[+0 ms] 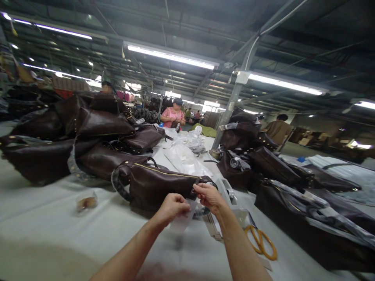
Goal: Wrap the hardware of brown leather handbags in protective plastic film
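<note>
My left hand (173, 207) and my right hand (208, 196) meet just in front of a dark brown leather handbag (158, 183) that lies on the white table (47, 218). Both hands are closed in a pinch on a small clear plastic sleeve (184, 216) held between them. My right hand's fingertips sit at the bag's zipper end and strap ring. The bag's gold zipper runs along its top, and its wrapped handle curls to the left.
Piles of brown bags (88, 136) crowd the left and right (293, 183) of the table. Orange-handled scissors (260, 242) lie by my right forearm, next to a white tape dispenser (231, 199). A small plastic packet (86, 202) lies left. People work at the far end.
</note>
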Motion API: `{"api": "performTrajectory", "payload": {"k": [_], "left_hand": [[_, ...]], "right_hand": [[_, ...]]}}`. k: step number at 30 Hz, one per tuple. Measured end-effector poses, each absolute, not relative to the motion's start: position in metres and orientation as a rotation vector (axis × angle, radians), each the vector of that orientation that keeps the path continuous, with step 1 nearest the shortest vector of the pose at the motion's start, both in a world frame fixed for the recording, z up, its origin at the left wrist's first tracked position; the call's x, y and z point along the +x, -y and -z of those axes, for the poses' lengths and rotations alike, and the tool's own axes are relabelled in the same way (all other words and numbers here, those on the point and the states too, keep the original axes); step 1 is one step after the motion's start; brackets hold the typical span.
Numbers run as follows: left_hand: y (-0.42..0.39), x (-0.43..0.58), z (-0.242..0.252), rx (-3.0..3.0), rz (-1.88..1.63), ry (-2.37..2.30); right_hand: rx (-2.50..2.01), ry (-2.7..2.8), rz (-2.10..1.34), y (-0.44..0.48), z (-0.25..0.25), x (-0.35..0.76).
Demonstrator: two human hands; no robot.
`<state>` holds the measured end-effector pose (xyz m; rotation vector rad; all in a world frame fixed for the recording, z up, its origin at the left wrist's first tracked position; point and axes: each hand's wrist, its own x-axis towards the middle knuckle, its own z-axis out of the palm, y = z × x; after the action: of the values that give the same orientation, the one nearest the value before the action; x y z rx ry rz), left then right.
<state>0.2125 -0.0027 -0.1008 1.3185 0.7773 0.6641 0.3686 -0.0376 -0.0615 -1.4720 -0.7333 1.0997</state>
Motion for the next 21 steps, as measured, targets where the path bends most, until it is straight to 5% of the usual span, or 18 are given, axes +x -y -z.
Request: {"api": "performTrajectory", "payload": {"k": [21], "left_hand": [[-0.005, 0.227, 0.1, 1.24, -0.59, -0.787]], "right_hand": [[-1.493, 0.867, -1.068, 0.038, 0.07, 0.382]]}}
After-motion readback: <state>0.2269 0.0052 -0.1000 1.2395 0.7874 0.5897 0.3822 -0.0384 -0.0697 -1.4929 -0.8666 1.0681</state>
